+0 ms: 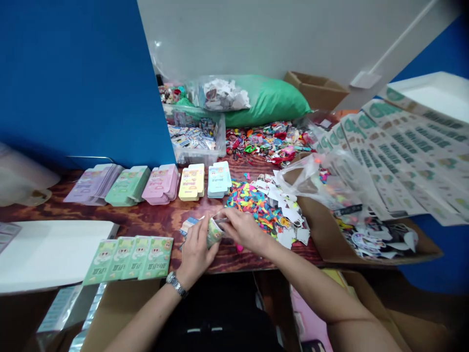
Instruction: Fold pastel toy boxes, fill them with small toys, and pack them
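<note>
My left hand (pixel 196 255), with a metal wristwatch (pixel 176 284), grips a small green printed card packet (pixel 215 233) above the wooden table (pixel 157 226). My right hand (pixel 244 230) pinches the packet's upper end, where a clear plastic piece (pixel 222 219) shows. Just left of the packet lie small printed cards (pixel 188 226). Several flat green cards (pixel 128 258) form a row near my left hand. A heap of multicoloured cut pieces (pixel 251 205) and white-backed stickers (pixel 284 212) lies beyond my right hand.
Stacks of purple, green, pink, yellow and blue card blanks (pixel 161 184) line the table's far side. Behind stand a plastic bin (pixel 200 146) and a green sack (pixel 267 100). Printed sheets (pixel 403 151) and a plastic bag (pixel 322 181) rise at right, above a cardboard tray (pixel 330 239).
</note>
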`<action>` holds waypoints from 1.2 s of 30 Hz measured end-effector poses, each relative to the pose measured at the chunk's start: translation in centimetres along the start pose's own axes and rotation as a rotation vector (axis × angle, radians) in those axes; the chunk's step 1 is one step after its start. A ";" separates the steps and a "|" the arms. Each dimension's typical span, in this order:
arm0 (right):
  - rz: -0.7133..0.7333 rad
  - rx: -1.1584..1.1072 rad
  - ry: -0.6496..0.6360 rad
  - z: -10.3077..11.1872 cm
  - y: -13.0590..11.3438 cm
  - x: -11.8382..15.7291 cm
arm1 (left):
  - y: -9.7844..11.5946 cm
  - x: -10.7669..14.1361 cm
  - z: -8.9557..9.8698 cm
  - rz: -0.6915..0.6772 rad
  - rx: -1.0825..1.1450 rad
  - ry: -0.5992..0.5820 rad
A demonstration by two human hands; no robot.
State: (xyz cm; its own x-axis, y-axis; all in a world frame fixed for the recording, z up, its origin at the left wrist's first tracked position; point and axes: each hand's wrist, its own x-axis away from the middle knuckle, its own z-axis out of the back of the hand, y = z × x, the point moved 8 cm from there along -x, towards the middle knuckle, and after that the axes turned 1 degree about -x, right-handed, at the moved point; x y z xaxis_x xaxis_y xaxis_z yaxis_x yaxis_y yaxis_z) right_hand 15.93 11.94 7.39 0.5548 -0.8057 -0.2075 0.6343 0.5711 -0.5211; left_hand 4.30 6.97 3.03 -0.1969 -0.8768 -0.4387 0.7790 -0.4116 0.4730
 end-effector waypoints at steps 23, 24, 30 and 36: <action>-0.790 0.323 0.121 6.9 31.5 -11.7 | -1.2 0.0 -1.0 0.101 0.143 -0.135; -0.780 0.340 0.109 6.6 31.9 -12.3 | -1.3 -0.1 -1.1 0.100 0.143 -0.133; -0.740 0.450 0.027 5.1 32.4 -13.9 | -1.1 -0.9 -1.2 0.088 0.166 -0.108; -0.680 0.521 -0.071 4.9 32.2 -14.3 | -1.3 -0.7 -1.5 0.099 0.179 -0.143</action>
State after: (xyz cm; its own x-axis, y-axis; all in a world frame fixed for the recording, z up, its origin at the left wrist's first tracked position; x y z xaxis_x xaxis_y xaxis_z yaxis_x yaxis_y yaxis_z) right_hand 31.03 42.57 -2.40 -0.0142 -0.9972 0.0733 0.9978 -0.0189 -0.0635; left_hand 4.33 8.47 1.63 -0.2169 -0.9360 -0.2774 0.6835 -0.3485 0.6414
